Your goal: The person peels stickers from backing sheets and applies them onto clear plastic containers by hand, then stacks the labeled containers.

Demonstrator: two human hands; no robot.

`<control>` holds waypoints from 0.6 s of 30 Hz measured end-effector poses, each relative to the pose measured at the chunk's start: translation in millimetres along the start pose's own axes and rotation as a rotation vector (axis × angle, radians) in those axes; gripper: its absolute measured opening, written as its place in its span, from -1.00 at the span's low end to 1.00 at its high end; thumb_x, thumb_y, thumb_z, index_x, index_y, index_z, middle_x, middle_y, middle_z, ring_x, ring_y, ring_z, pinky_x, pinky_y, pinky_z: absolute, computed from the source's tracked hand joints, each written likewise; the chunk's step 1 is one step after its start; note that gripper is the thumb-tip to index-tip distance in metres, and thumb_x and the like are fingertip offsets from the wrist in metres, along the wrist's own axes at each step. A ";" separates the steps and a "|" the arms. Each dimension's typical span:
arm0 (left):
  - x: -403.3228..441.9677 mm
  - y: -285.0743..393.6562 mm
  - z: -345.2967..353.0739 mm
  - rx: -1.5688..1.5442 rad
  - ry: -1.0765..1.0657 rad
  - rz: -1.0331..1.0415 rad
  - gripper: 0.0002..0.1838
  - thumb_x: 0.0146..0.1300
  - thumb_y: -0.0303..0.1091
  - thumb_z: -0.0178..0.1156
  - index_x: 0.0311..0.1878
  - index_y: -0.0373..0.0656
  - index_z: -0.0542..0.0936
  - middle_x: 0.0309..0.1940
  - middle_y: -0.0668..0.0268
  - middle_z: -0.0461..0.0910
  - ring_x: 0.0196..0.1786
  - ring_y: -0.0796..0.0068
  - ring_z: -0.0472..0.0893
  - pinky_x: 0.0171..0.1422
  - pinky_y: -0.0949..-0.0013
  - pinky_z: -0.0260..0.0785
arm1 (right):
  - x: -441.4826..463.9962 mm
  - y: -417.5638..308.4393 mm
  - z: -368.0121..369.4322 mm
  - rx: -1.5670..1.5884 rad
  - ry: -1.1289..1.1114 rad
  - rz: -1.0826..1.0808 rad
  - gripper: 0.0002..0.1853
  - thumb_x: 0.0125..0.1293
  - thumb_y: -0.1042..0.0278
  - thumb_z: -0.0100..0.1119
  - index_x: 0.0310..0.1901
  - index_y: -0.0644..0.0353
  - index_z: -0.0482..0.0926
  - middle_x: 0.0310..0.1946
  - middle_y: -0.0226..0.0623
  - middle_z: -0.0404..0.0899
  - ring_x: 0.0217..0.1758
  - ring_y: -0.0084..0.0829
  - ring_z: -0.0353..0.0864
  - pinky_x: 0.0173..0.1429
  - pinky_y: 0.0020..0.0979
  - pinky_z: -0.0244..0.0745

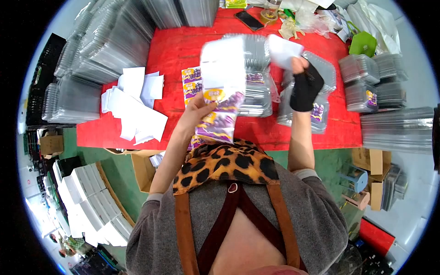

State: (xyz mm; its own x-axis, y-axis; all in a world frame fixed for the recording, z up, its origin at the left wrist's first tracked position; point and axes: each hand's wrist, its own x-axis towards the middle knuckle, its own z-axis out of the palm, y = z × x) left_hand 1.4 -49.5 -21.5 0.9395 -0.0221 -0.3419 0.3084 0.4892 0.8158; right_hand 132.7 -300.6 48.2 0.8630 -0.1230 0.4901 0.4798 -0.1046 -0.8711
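Note:
My bare left hand (200, 111) pinches a sheet of purple grape labels (224, 117), whose upper part is a blank white backing. Higher and to the right, my right hand (305, 82), in a black glove with bare fingertips, grips a white piece of paper (283, 49), somewhat blurred. More grape labels (191, 85) lie on the red table behind the sheet. Between my hands stand clear plastic containers (256, 98), one bearing a grape label. Beneath my right hand are further clear containers with a grape label (317, 111).
White paper pieces (142, 107) are heaped on the red table (176, 46) at left. Tall stacks of clear containers (110, 41) stand behind them. More stacks (396, 126) line the right edge. A phone (249, 20) and a tape roll (268, 16) lie at the back.

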 end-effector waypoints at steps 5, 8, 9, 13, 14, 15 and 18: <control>13.9 32.2 -1.2 -0.937 -0.427 -0.073 -0.47 0.39 -0.48 0.03 0.43 -0.19 0.29 0.50 -0.21 -0.07 -0.46 0.66 0.33 -0.47 0.67 0.32 | -17.6 -5.4 -49.7 0.277 -0.769 -0.098 -0.85 0.22 0.46 0.32 -0.19 0.30 0.71 -0.28 -0.18 0.74 -0.19 -0.38 0.73 -0.11 -0.38 0.59; 14.5 40.9 4.8 -1.095 -0.461 -0.041 -0.39 0.43 -0.49 -0.10 0.53 -0.14 0.13 0.56 -0.18 -0.31 -0.42 0.62 0.36 -0.46 0.60 0.32 | -51.5 2.4 -35.5 -0.086 -0.875 -0.270 -0.79 0.12 0.54 0.38 -0.16 0.23 0.72 -0.17 -0.15 0.72 -0.13 -0.22 0.73 -0.01 -0.31 0.61; 16.4 40.3 5.0 -1.089 -0.488 -0.041 -0.39 0.42 -0.50 -0.10 0.54 -0.14 0.11 0.57 -0.18 -0.32 -0.41 0.62 0.35 -0.45 0.60 0.32 | -65.2 17.8 -30.8 -0.236 -0.830 -0.387 -0.78 0.16 0.50 0.36 -0.12 0.20 0.72 -0.15 -0.17 0.72 -0.10 -0.18 0.72 0.03 -0.26 0.61; 27.5 31.6 1.5 -1.021 -0.545 -0.044 -0.45 0.38 -0.49 0.06 0.42 -0.25 0.27 0.54 -0.20 -0.19 -0.39 0.61 0.40 -0.45 0.63 0.38 | -77.9 48.7 -18.5 -0.483 -0.712 -0.615 -0.76 0.21 0.45 0.30 -0.06 0.18 0.69 -0.11 -0.17 0.70 -0.02 -0.14 0.69 0.08 -0.22 0.61; 29.0 29.8 -0.1 -0.994 -0.542 -0.042 -0.49 0.36 -0.48 0.14 0.36 -0.31 0.37 0.53 -0.22 -0.13 -0.38 0.61 0.43 -0.46 0.65 0.40 | -77.4 53.1 -15.3 -0.487 -0.676 -0.628 -0.76 0.22 0.44 0.29 -0.06 0.18 0.69 -0.10 -0.17 0.70 0.00 -0.13 0.68 0.09 -0.21 0.61; 26.3 29.7 1.5 -0.996 -0.487 -0.051 -0.48 0.36 -0.47 0.15 0.37 -0.31 0.35 0.53 -0.21 -0.12 -0.39 0.62 0.42 -0.47 0.66 0.40 | -76.0 56.0 -11.7 -0.477 -0.674 -0.613 -0.76 0.22 0.44 0.29 -0.05 0.18 0.69 -0.10 -0.16 0.70 0.01 -0.12 0.68 0.10 -0.21 0.61; 24.6 25.9 3.1 -0.929 -0.476 -0.036 -0.42 0.39 -0.39 0.16 0.42 -0.28 0.27 0.52 -0.17 -0.05 -0.40 0.68 0.41 -0.51 0.73 0.39 | -72.1 67.7 -0.7 -0.491 -0.667 -0.652 -0.76 0.23 0.44 0.29 -0.05 0.14 0.69 -0.09 -0.14 0.69 0.00 -0.12 0.68 0.13 -0.21 0.58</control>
State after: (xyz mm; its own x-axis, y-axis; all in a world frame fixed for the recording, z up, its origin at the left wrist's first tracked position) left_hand 32.9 -40.0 -7.3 0.9558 -0.2929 0.0248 0.2911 0.9548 0.0595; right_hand 102.8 -299.4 -46.1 0.4449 0.6535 0.6123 0.8942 -0.3616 -0.2638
